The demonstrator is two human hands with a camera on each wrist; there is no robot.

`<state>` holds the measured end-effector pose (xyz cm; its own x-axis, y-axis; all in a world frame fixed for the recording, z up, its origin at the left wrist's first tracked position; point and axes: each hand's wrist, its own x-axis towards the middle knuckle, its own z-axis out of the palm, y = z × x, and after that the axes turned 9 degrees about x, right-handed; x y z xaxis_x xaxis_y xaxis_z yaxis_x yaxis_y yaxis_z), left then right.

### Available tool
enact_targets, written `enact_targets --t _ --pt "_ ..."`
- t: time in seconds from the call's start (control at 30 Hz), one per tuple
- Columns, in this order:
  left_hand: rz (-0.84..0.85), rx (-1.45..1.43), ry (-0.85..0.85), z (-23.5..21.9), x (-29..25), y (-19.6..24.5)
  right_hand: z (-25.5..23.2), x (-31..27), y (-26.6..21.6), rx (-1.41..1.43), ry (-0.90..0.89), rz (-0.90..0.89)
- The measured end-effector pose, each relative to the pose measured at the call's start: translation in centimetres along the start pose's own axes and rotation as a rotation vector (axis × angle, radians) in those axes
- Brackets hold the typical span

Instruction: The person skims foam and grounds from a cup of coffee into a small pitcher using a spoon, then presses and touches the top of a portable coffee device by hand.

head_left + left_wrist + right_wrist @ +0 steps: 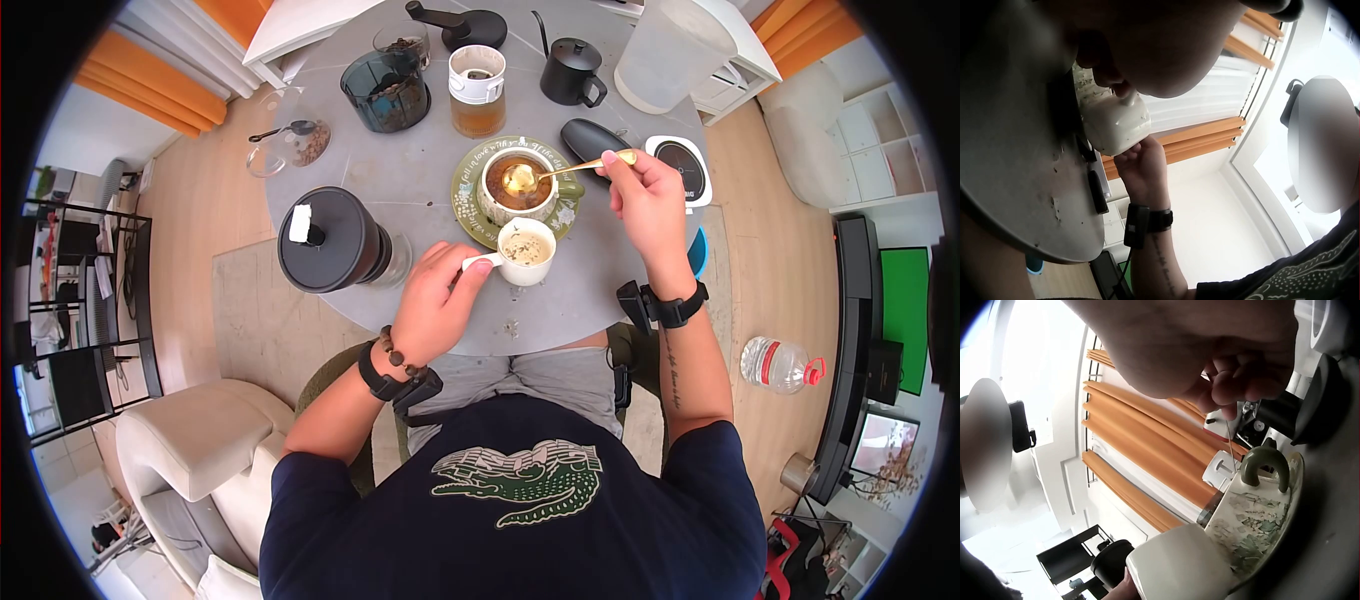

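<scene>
In the head view my left hand [437, 300] pinches the handle of a small white cup [527, 262]. Pale liquid with dark flecks shows inside it, and the cup is held close to the near rim of a green saucer [463, 212]. On that saucer stands a patterned teacup [492, 205] with a green handle, filled with brown liquid. My right hand [648, 205] pinches a gold spoon [585, 166] by the end of its handle, the bowl down in the teacup. In the right wrist view, the white cup [1179, 565] overlaps the patterned teacup [1250, 528].
Behind the saucer stand a clear dripper cup [478, 110], a dark tinted container [385, 92] and a black kettle [573, 72]. A black-lidded grinder-like canister [330, 240] is at the left. A black oblong case [590, 145] and a white scale [680, 170] lie right.
</scene>
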<state>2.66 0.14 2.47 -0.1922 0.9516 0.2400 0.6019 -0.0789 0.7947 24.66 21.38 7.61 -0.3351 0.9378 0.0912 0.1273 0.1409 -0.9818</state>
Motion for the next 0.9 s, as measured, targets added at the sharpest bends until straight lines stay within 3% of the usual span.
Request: enact_targets --t 0.53,0.9 --pt "-0.085 -0.063 0.03 0.3 -0.2 0.0 -1.2 0.3 -0.3 0.161 -0.005 0.118" --pt "-0.076 -0.091 0.035 0.3 -0.1 0.0 -1.7 -2.6 -3.4 0.172 -0.049 0.078"
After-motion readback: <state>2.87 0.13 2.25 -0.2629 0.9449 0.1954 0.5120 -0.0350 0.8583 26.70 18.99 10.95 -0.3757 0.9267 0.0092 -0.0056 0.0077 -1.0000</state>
